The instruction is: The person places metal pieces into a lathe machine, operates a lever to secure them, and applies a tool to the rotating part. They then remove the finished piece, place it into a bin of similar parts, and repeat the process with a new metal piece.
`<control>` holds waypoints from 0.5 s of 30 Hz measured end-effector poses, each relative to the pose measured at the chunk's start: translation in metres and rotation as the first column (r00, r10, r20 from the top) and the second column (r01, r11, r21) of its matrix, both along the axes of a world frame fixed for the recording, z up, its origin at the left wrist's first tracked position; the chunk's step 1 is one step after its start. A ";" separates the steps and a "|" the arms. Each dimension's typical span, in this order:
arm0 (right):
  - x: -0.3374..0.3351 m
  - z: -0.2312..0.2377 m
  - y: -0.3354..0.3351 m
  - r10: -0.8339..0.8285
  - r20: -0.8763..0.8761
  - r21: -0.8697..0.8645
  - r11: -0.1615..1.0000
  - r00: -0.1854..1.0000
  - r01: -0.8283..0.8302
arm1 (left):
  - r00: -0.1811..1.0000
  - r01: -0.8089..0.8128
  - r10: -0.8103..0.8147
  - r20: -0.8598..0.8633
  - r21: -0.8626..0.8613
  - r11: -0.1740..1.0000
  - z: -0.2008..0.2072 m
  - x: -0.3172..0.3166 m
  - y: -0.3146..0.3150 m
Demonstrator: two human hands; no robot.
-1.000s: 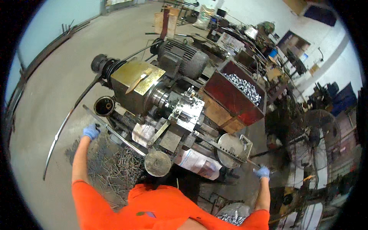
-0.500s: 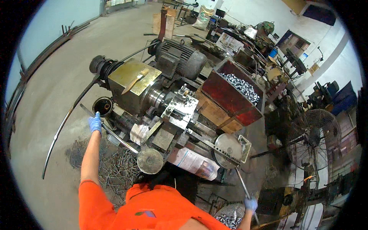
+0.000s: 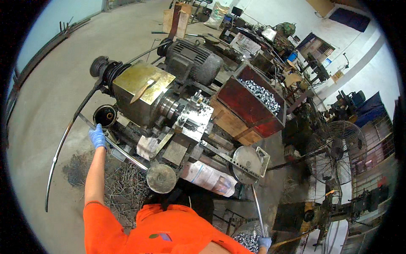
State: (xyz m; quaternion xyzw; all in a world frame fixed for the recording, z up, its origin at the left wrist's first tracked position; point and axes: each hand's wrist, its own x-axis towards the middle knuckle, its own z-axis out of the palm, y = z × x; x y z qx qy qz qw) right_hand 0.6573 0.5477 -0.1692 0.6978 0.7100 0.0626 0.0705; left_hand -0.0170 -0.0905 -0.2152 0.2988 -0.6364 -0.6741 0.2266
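My left hand (image 3: 97,136), in a blue glove, is closed around a long metal lever bar (image 3: 127,155). That bar runs to a round grey metal disc (image 3: 161,178) at the front of a lathe-like machine (image 3: 138,89). At the lower right my right hand (image 3: 264,242), also gloved in blue, is closed on a second shiny lever (image 3: 257,207). This lever comes down from below a larger disc (image 3: 247,164) with a drilled bar across it. Between the hands are the spindle (image 3: 169,106) and a bright slide block (image 3: 193,120).
A red bin (image 3: 249,108) of small metal parts stands behind the machine, near a motor (image 3: 194,61). Metal scrap (image 3: 127,186) covers the floor at front left. A mesh basket (image 3: 247,237) of parts sits by my right hand. A caged fan (image 3: 336,150) stands on the right.
My right hand has moved down toward me, and its lever has swung to a steeper angle. My left hand keeps its grip. The whole view has shifted slightly.
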 end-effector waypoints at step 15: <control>0.015 -0.008 -0.004 0.004 -0.033 -0.037 0.999 0.999 -0.005 | 0.999 0.026 -0.022 0.039 -0.097 0.995 -0.019 -0.010 -0.013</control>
